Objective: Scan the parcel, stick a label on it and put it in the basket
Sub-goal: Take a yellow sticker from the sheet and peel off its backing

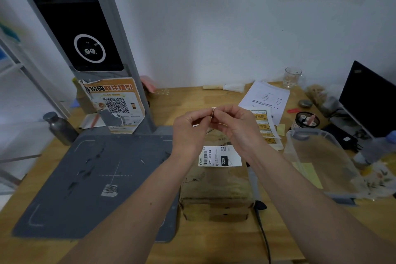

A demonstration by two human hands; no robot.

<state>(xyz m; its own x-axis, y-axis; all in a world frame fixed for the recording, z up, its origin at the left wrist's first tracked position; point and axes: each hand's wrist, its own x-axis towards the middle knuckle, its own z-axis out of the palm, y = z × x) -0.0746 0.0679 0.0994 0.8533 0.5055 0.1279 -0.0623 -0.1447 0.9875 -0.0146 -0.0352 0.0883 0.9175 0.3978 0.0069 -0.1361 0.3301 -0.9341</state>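
Both hands met above the parcel (216,180): the left hand (189,128) and right hand (237,123) pinched a small label (213,111) between their fingers. The parcel lay on the worktop (214,248), just left of the clear basket (321,163).

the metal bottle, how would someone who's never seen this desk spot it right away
Start at the tall grey scanner stand at the back left of the wooden desk and drop to its flat dark scanning mat. The metal bottle stands upright just off the mat's far left corner, near the desk's left edge. It is the only dull silver capped container there; the clear glass mug sits far right.
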